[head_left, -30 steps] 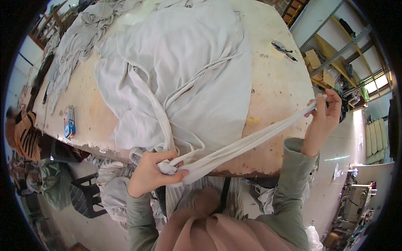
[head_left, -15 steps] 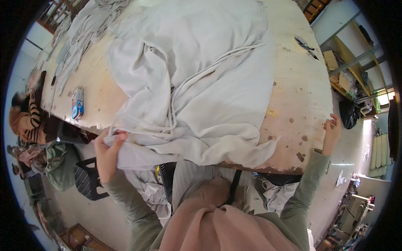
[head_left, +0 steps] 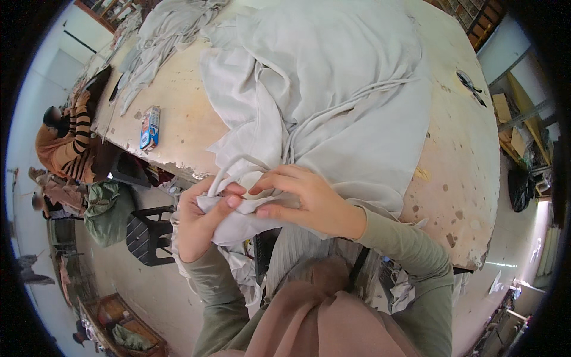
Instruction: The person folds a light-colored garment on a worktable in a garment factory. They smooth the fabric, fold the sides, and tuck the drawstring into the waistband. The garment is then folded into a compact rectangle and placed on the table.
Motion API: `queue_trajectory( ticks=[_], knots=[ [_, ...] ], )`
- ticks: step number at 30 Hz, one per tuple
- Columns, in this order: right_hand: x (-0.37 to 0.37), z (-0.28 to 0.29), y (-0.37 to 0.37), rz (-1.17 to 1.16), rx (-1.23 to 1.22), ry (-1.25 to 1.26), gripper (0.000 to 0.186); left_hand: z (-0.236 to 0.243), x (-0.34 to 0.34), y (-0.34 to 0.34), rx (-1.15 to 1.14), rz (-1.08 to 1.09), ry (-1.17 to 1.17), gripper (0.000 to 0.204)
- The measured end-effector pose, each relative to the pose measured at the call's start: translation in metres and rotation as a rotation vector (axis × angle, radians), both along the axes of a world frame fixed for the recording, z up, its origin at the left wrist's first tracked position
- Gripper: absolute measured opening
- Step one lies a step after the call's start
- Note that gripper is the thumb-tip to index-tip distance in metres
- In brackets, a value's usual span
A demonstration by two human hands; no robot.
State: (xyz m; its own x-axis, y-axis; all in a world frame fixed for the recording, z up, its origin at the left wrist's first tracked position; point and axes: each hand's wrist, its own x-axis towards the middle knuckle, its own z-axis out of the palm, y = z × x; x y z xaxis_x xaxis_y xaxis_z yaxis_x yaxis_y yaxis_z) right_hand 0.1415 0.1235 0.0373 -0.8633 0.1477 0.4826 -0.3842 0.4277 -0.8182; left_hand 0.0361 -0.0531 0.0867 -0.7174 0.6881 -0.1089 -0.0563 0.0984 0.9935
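Note:
A pale grey garment [head_left: 357,137] with long narrow ties lies rumpled over the table, its near end hanging at the front edge. My left hand [head_left: 205,214] grips the near edge of this garment between thumb and fingers, beside a looped tie [head_left: 238,162]. Just right of it, my right hand [head_left: 306,199] also has hold of the cloth, thumb and fingertips close together at the same fold. Part of the fabric between the two hands is covered by my fingers.
The pale, stained table [head_left: 458,160] spreads ahead. A blue carton [head_left: 150,128] stands at left, near more grey cloth [head_left: 160,47]; scissors [head_left: 470,88] lie far right. A person in striped sleeves [head_left: 68,140] sits at the left side. Below is a black stool [head_left: 146,235].
My right hand has come in from the table's right side to the garment's near edge and taken hold of it. My left hand keeps its grip; the view has shifted.

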Motion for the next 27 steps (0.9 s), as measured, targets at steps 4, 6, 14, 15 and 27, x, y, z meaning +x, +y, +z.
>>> queue_trajectory(
  ticks=[4,6,14,15,27],
  knots=[
    [0.007,0.015,0.008,0.107,-0.280,-0.257,0.022,0.005,-0.005,0.006,0.031,0.039,0.070,0.018],
    [0.023,0.025,0.017,0.118,-0.404,-0.434,0.020,0.004,-0.008,0.008,0.052,0.067,0.053,0.018],
    [0.085,0.034,0.048,0.047,-0.449,-0.663,0.020,0.001,-0.026,0.016,0.220,0.229,0.083,0.023],
    [0.092,0.034,0.051,0.049,-0.487,-0.622,0.019,0.001,-0.028,0.016,0.240,0.247,0.052,0.023],
    [0.149,0.014,0.101,0.123,-0.242,-0.723,0.019,-0.010,-0.085,-0.006,0.344,0.409,0.128,0.027]
  ],
)
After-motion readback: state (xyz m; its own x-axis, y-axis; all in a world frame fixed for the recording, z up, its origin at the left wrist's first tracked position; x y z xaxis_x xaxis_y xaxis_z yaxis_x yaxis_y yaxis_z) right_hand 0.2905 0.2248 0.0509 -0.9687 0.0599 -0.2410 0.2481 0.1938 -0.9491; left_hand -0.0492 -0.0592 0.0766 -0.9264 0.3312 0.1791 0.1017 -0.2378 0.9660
